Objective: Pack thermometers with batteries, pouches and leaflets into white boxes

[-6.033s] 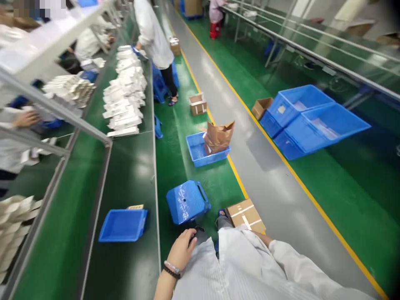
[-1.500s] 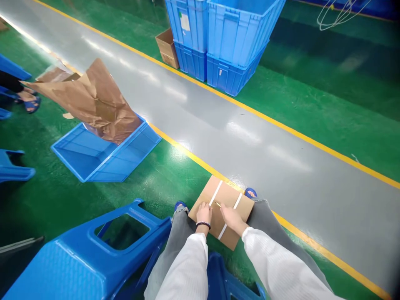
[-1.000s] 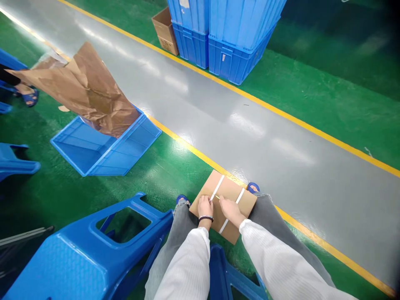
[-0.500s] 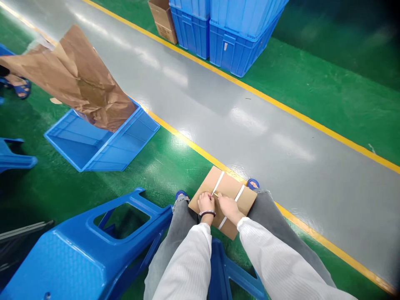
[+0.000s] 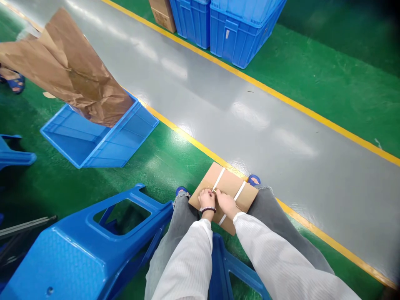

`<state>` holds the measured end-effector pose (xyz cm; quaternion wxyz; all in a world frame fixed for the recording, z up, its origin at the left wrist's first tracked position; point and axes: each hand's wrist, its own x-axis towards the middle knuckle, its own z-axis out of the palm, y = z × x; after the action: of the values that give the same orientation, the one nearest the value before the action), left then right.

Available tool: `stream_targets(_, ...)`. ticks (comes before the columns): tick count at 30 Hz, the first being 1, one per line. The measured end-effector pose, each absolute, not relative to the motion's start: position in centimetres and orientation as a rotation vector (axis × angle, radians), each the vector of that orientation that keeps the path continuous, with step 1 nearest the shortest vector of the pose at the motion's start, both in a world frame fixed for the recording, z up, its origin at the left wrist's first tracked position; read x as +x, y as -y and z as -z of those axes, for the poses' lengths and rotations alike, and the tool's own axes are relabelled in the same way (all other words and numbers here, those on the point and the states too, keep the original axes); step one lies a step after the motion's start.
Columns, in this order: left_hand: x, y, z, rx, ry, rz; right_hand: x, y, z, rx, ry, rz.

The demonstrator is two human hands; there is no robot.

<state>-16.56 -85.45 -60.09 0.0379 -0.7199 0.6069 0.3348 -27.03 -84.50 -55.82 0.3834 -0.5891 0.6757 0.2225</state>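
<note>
A flat brown cardboard box with two white straps lies tilted between my knees. My left hand, a dark beaded bracelet at its wrist, rests on the box with its fingers pinched at the left white strap. Beside it, my right hand is closed, thumb and fingers meeting the left fingertips. A small, thin yellowish tool pokes out from the right fingers against the strap; its kind is too small to tell. Part of each strap is hidden under my hands.
A blue plastic stool stands at left, with another blue stool beneath me. Brown paper sticks out of a blue bin. Lidded blue crates and a carton stand beyond the grey walkway. Someone's sandalled foot shows far left.
My right hand has shifted slightly left, closer to my left fingertips at the strap. The whole view has tilted a little; the box stays between my knees.
</note>
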Motion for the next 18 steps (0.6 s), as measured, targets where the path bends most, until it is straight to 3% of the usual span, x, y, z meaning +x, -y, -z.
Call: stream_targets(18, -16.5, 85.4, 60.0, -2.242, -1.801, -1.094, -27.6, 83.8, 56.4, -1.507, -1.717, -0.599)
